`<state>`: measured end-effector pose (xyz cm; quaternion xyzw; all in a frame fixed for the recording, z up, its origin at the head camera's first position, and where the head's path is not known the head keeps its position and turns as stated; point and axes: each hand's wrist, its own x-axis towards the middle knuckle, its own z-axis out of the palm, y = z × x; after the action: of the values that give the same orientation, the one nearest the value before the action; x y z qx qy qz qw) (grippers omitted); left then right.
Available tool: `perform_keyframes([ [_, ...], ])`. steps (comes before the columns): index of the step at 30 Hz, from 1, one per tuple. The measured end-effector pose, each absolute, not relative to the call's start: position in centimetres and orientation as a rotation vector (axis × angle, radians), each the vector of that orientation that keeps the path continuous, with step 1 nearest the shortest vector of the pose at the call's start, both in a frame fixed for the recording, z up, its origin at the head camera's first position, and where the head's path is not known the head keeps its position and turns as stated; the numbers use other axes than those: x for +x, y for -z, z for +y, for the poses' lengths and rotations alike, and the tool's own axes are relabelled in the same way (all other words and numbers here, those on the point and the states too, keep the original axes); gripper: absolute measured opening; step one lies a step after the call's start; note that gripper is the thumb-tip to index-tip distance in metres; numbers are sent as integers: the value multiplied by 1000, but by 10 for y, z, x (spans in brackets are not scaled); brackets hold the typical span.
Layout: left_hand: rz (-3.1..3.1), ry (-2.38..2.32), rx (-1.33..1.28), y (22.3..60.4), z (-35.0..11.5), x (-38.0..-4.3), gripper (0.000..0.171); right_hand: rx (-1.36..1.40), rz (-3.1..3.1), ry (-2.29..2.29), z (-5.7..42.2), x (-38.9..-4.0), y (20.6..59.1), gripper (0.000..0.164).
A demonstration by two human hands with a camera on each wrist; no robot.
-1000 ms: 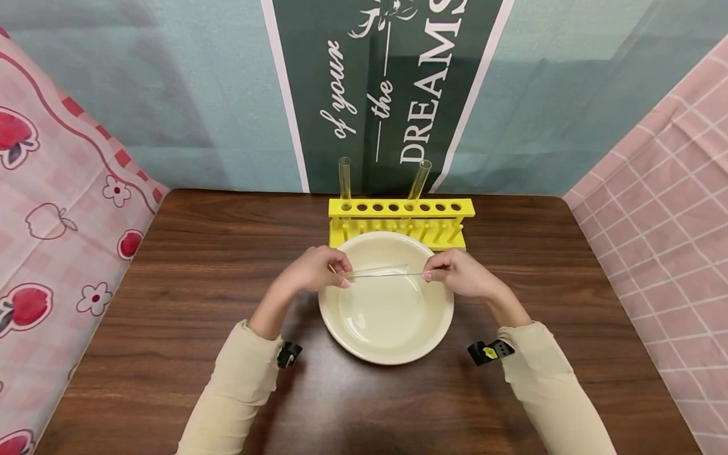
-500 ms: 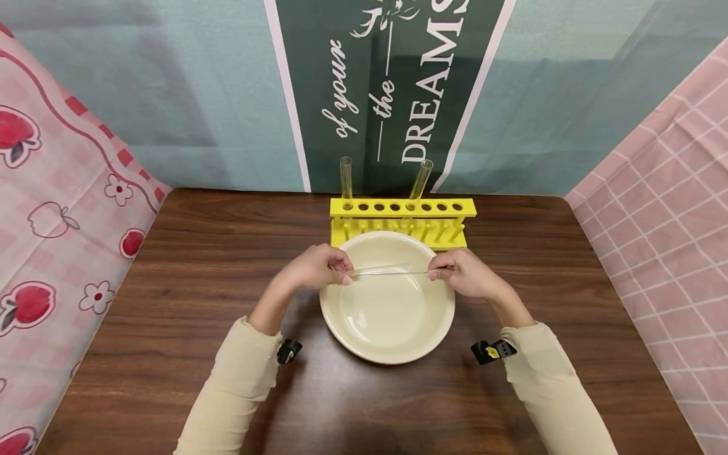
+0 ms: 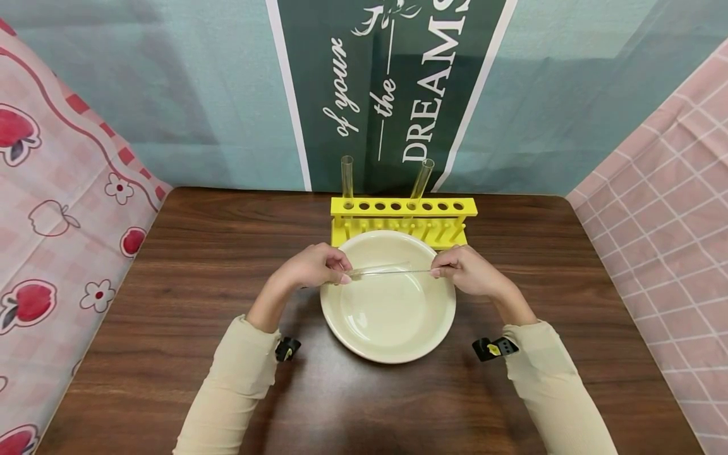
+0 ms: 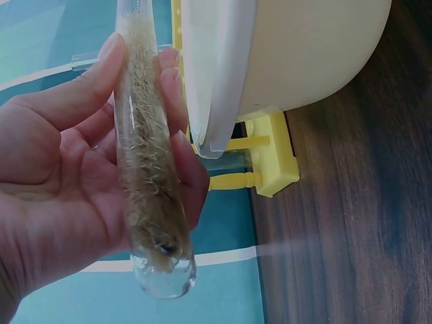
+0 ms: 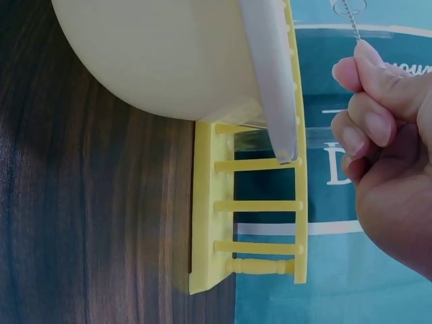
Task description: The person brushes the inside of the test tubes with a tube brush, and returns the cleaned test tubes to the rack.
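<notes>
My left hand (image 3: 315, 266) grips a clear glass test tube (image 4: 164, 280) between thumb and fingers, above the cream basin (image 3: 388, 361). Inside the tube sits a test tube brush (image 4: 145, 142), its tan bristles reaching nearly to the rounded closed end in the left wrist view. From the tube's mouth the brush's twisted wire runs across toward my right hand (image 3: 467, 270). That hand pinches the wire (image 5: 352, 21) between thumb and forefinger, with the other fingers curled. Water in the basin cannot be made out for certain.
Behind the basin stands a yellow test tube rack (image 3: 402, 207). Two more test tubes are in it, an upright one (image 3: 347, 180) at left and a leaning one (image 3: 421, 180) nearer the right. A patterned cloth hangs on each side of the wooden table (image 3: 227, 240).
My right hand has shifted slightly to the right, drawing a little away from the left hand with the brush wire. My left hand and the test tube stay almost where they were.
</notes>
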<state>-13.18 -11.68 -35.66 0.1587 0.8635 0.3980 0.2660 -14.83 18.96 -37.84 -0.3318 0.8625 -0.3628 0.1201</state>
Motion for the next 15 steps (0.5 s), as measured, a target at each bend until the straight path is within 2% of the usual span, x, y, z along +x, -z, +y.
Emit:
perform_keyframes([
  [15, 2284, -1097, 370, 354, -120, -131, 15, -998, 2501, 1116, 196, -150, 382, 17],
])
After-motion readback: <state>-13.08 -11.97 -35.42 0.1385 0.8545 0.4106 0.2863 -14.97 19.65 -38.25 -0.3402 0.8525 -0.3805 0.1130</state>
